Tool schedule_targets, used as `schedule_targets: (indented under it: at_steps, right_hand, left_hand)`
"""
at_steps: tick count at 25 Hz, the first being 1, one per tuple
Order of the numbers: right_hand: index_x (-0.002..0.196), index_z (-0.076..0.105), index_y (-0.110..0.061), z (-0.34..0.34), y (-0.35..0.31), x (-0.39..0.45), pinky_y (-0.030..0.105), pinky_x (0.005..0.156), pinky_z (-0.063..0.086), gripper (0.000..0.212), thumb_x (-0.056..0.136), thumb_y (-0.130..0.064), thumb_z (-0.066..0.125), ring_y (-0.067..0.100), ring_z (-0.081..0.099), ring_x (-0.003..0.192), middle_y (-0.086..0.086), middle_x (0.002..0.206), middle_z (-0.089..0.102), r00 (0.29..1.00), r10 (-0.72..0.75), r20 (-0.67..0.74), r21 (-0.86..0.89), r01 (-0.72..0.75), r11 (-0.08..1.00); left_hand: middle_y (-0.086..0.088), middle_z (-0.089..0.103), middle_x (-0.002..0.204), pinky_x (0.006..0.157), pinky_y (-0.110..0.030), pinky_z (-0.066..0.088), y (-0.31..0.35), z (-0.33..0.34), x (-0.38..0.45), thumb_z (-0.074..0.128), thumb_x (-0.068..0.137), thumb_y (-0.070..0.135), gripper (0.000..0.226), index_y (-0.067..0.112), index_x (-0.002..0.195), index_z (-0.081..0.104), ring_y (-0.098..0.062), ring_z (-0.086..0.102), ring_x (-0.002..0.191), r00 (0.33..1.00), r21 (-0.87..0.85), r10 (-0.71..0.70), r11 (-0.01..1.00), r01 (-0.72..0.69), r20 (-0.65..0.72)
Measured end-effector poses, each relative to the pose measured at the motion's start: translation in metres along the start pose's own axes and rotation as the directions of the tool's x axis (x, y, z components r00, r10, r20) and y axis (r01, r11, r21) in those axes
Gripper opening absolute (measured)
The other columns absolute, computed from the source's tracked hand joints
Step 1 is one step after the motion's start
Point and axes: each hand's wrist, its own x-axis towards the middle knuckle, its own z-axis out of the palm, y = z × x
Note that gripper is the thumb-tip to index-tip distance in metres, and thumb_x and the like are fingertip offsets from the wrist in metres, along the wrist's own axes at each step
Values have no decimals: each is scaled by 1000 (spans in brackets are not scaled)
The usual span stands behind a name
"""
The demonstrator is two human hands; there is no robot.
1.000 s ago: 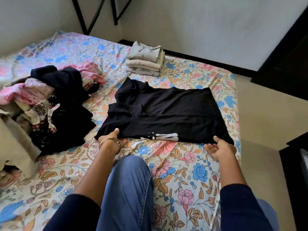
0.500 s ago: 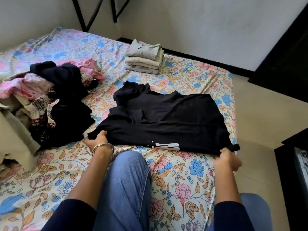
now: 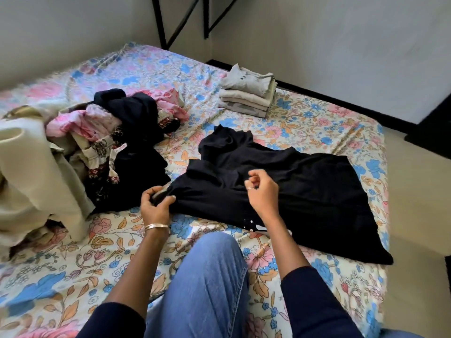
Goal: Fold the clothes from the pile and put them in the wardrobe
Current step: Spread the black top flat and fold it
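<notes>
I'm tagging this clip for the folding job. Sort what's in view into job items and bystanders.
Job:
black garment, gripped by left hand
right hand above it
unfolded pile
folded stack

Bystanders:
floral bedsheet
black metal frame

The pile (image 3: 80, 152) of unfolded clothes runs off the left edge, so its full extent cannot be told. The right forearm covers part of the white print (image 3: 253, 225) on the black shirt (image 3: 317, 191), which stays unreadable. The shirt corner bunched inside the left hand (image 3: 156, 203) is hidden. A small dark mark on the top of the far folded stack (image 3: 249, 96) is too small to make out. The black frame (image 3: 180, 18) is cut off at the top.
</notes>
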Motion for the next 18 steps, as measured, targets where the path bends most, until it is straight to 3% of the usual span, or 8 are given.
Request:
schedule_targets:
  at_steps: [3,5,7,9,11,15,18]
  right_hand:
    - [125,57,-9,45,-29,33,37,99,41,34,92,-18,62,28,53,116,11,120,62,951,-115,288,-112,152,982]
    - [140,44,-15,66,-38,54,42,107,33,52,94,-32,61,28,41,132,8,139,51,874,-56,483,-269,209,940]
    - [146,34,-23,83,-42,70,46,107,26,67,90,-46,63,26,32,137,3,147,43,790,41,611,-431,289,855]
    - [141,40,-27,92,-42,79,46,103,23,69,83,-49,70,24,32,134,1,140,47,762,90,641,-483,309,819]
    - [128,52,-27,92,-44,88,41,99,23,59,78,-41,78,22,41,128,0,126,58,766,73,639,-446,291,846]
    - [93,66,-12,77,-62,100,35,92,44,30,70,-15,86,21,58,101,2,96,65,835,-123,536,-122,220,968]
    - [78,63,-19,61,-69,94,34,78,53,34,66,7,81,18,59,85,1,86,61,838,-302,454,85,297,951]
  left_hand:
    - [2,60,95,75,-32,51,-10,-11,5,67,76,-5,38,29,93,64,-19,59,89,999,65,23,998,-26,49]
    - [-2,63,95,74,-34,52,-12,-10,9,65,79,-5,31,22,94,67,-20,59,87,998,7,-30,1000,29,56]
    - [-5,68,97,86,-40,53,-13,-8,13,67,81,0,20,16,92,71,-22,63,93,995,-50,-61,997,65,83]
    - [-6,70,99,94,-40,52,-15,-11,14,73,80,5,16,13,93,72,-21,66,97,995,-38,-63,997,66,77]
    - [-4,71,106,91,-33,53,-17,-15,16,78,75,7,25,15,98,72,-17,66,101,994,12,-60,998,59,93]
    - [9,69,107,82,-16,52,-15,-17,15,85,63,1,50,17,108,71,-1,65,98,981,106,-37,994,17,188]
    - [9,70,103,84,-16,53,-12,-12,11,84,65,3,43,17,104,72,1,66,94,991,112,-16,994,1,132]
